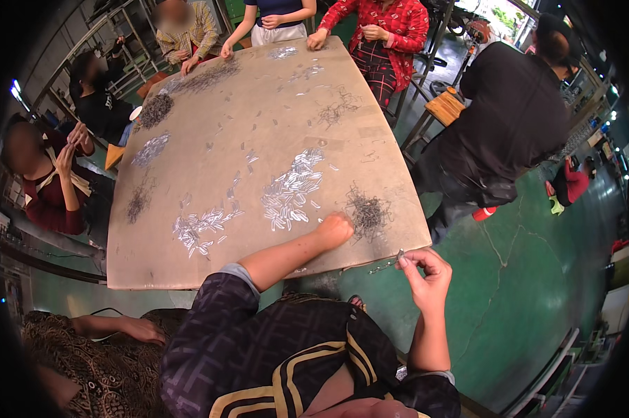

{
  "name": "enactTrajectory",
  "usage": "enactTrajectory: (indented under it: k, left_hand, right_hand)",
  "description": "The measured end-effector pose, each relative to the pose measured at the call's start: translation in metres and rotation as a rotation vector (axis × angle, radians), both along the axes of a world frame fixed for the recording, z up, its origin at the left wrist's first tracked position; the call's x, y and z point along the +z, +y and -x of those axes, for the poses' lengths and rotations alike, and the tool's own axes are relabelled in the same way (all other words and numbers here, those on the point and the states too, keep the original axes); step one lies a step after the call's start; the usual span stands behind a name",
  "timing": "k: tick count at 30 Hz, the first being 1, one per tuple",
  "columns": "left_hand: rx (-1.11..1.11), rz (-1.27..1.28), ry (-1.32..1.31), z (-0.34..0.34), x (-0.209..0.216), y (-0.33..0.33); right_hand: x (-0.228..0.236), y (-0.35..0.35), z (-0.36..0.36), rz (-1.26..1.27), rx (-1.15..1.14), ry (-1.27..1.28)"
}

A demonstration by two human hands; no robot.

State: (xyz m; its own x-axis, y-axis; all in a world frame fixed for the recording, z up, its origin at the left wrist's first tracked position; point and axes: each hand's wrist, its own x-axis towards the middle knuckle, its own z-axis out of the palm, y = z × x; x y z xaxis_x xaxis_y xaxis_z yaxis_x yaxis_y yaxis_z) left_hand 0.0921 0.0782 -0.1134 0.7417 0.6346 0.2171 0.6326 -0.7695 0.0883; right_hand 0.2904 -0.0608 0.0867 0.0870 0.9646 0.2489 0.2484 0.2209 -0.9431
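Note:
My left hand point(335, 231) is curled closed on the table, right against a tangled pile of dark, thin bent wire pieces point(368, 214). Whatever its fingers hold, if anything, is hidden. Past the table's front edge, my right hand point(429, 275) is raised with thumb and forefinger pinched together. From that pinch a thin chain-like metal strand point(382, 267) hangs out to the left; it is too small to make out well. A heap of shiny, narrow silvery pieces point(292, 191) lies just beyond my left forearm, and another silvery heap point(202, 228) is farther left.
The large brown tabletop point(252, 153) carries more dark wire piles point(157, 110) and scattered silvery bits. Several people stand or sit around its left and far sides. Someone in black point(506, 118) stands at the right, by a wooden stool point(445, 106). A person in patterned clothing point(112, 362) sits close on my left.

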Motion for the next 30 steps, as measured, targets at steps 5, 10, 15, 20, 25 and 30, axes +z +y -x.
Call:
enactTrajectory:
  k: [5, 10, 15, 20, 25, 30]
  left_hand:
    - [0.012, 0.011, 0.134, -0.009, 0.005, -0.003]
    - [0.193, 0.244, -0.048, 0.002, 0.014, 0.013]
    - [0.284, 0.806, -0.342, 0.025, 0.050, 0.015]
    - [0.211, 1.181, -0.750, 0.017, 0.093, -0.020]
    - [-0.035, 1.141, -0.924, -0.011, 0.157, -0.083]
    - [-0.167, 1.126, -0.940, -0.038, 0.141, -0.100]
  right_hand:
    - [-0.008, -0.009, 0.001, 0.022, 0.041, -0.004]
    - [-0.027, -0.015, 0.007, 0.002, -0.010, 0.036]
    - [-0.041, -0.022, 0.007, -0.003, -0.087, 0.001]
    - [-0.046, -0.031, 0.011, 0.019, -0.182, -0.007]
    - [-0.042, -0.045, 0.021, -0.022, -0.307, -0.066]
    - [-0.047, -0.069, 0.025, -0.105, -0.457, -0.164]
